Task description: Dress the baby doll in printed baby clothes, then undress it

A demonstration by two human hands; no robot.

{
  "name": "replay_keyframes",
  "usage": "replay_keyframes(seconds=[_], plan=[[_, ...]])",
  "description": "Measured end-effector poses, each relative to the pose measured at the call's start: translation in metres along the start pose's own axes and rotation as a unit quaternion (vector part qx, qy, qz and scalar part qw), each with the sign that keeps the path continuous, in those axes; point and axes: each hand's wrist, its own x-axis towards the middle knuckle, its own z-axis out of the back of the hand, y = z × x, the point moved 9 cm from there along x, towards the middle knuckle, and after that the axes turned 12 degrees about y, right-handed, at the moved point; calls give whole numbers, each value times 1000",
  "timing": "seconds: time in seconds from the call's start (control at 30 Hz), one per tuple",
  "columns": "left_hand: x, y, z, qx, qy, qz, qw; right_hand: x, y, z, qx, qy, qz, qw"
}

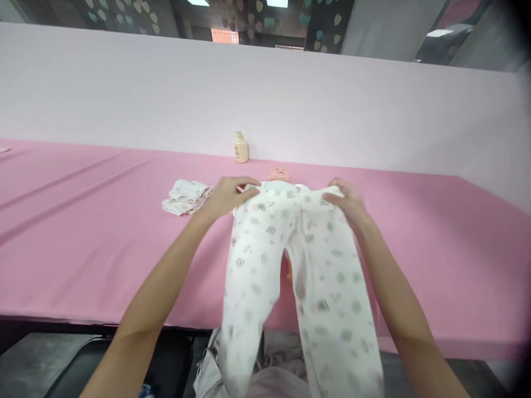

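A pair of white baby pants [332, 265] with a pale green and grey print hangs spread out between my hands, legs toward me. My left hand [232, 194] pinches one end of the waistband. At the other end of the waistband, my right hand [347, 203] grips the cloth between thumb and fingers. Behind the pants a baby doll [279, 174] lies on the pink surface; its head shows above the waistband, and most of its body is hidden. A small bit of it appears between the pant legs.
Folded printed cloths [186, 197] lie on the pink padded table [103, 237], left of the doll. A cream pump bottle [241, 148] stands at the back against the white wall [265, 99]. Below the table's front edge at left is a black chair [166, 359].
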Motion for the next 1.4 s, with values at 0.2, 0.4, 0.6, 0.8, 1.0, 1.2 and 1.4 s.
replay_keyframes(seconds=[0.2,0.4,0.6,0.8,1.0,1.2,1.4], plan=[[17,70,-119,57,73,-23,995,49,-83,-51,-379,38,-7,925],[13,65,-126,80,-31,-52,995,53,-79,-119,-483,111,42,867],[-4,59,-128,97,-83,-71,989,59,-74,-128,-541,138,13,830],[-16,58,-126,104,-138,-73,982,54,-70,-122,-517,166,-26,839],[-28,39,-120,167,-197,-147,955,47,-44,-126,-473,147,44,867],[-24,29,-123,220,-164,-210,938,40,-47,-136,-357,214,42,908],[-12,42,-110,35,-65,-91,993,39,-61,-132,-343,235,-3,909]])
